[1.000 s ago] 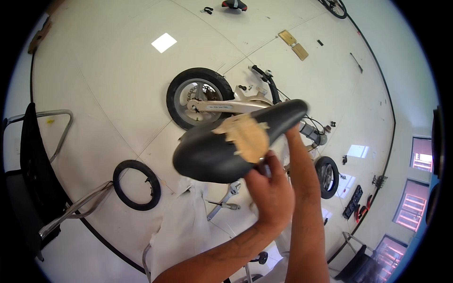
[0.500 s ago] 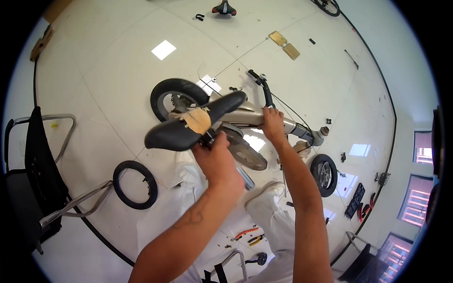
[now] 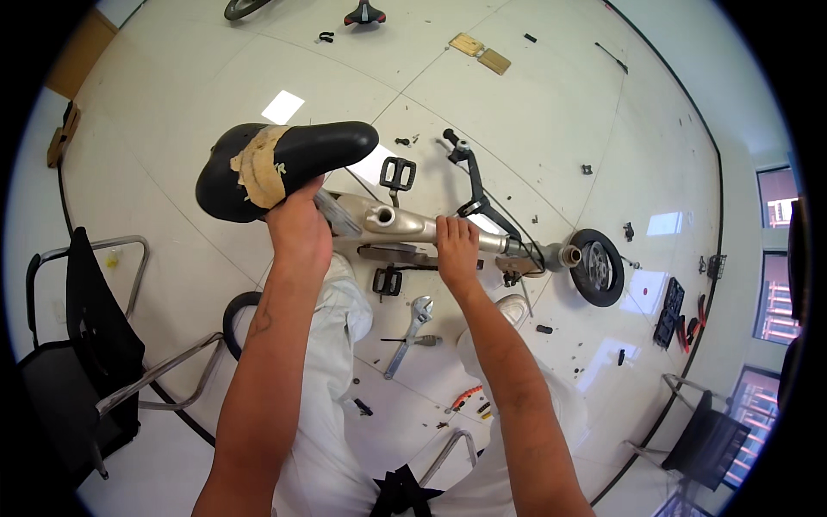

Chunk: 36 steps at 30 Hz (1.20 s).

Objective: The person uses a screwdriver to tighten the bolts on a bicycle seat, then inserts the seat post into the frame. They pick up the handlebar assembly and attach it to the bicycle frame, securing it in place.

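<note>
My left hand (image 3: 301, 226) is closed beneath a black bicycle saddle (image 3: 340, 142), which has torn tan tape round its middle. A silver seat post (image 3: 338, 214) slants out by that hand towards the bicycle frame (image 3: 422, 227). Its end lies beside the open top of the frame's seat tube (image 3: 382, 216); whether they touch I cannot tell. My right hand (image 3: 457, 250) grips the champagne-coloured frame. Black handlebars (image 3: 474, 177) lie beyond it, still joined by cables. Two pedals (image 3: 397, 175) show, one on each side of the frame. The rear wheel is hidden.
An adjustable wrench (image 3: 408, 336) and a screwdriver (image 3: 425, 340) lie between my feet. A loose wheel (image 3: 596, 268) is at right, near a black tool tray (image 3: 668, 312). Chairs (image 3: 82, 327) stand at left and lower right. Small parts and another saddle (image 3: 364, 15) are scattered about.
My left hand has moved left and up with the saddle, and its post has swung towards the frame. The seat tube opening and pedals have come into view. My right hand keeps its grip.
</note>
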Available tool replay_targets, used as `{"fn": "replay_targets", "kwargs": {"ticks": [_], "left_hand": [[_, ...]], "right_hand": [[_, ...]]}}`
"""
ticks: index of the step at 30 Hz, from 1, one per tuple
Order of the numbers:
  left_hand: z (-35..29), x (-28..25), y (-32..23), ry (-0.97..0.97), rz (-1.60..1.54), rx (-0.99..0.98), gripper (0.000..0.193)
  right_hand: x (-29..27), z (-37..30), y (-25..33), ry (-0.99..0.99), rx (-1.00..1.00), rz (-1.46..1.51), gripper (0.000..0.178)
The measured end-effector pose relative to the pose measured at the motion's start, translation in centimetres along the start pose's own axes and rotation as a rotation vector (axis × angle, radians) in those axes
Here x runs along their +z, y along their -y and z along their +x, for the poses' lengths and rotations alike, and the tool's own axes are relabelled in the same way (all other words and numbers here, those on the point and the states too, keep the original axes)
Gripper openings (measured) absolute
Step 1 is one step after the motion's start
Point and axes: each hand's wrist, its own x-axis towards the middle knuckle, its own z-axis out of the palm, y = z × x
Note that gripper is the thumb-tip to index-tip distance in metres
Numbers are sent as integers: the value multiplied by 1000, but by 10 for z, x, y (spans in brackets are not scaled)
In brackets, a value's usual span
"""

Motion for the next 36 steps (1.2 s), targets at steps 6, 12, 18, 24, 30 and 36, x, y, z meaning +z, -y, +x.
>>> {"fn": "replay_targets", "kwargs": {"ticks": [6, 12, 18, 24, 30, 36], "left_hand": [[0, -1, 15, 107, 107, -159, 48], [-1, -6, 37, 167, 208, -140, 47], [-5, -5, 48, 228, 397, -184, 55], [3, -14, 55, 245, 282, -140, 52], [17, -22, 72, 177, 291, -60, 49], [18, -20, 65, 318, 236, -56, 46]], "right_hand": [[-9, -24, 13, -66, 42, -15, 33], [-19, -48, 36, -6, 144, 30, 34], [-20, -36, 34, -24, 204, 75, 28], [-18, -18, 25, 2, 230, 154, 32], [-13, -16, 25, -6, 264, 157, 32], [-12, -22, 23, -5, 268, 146, 32]]}}
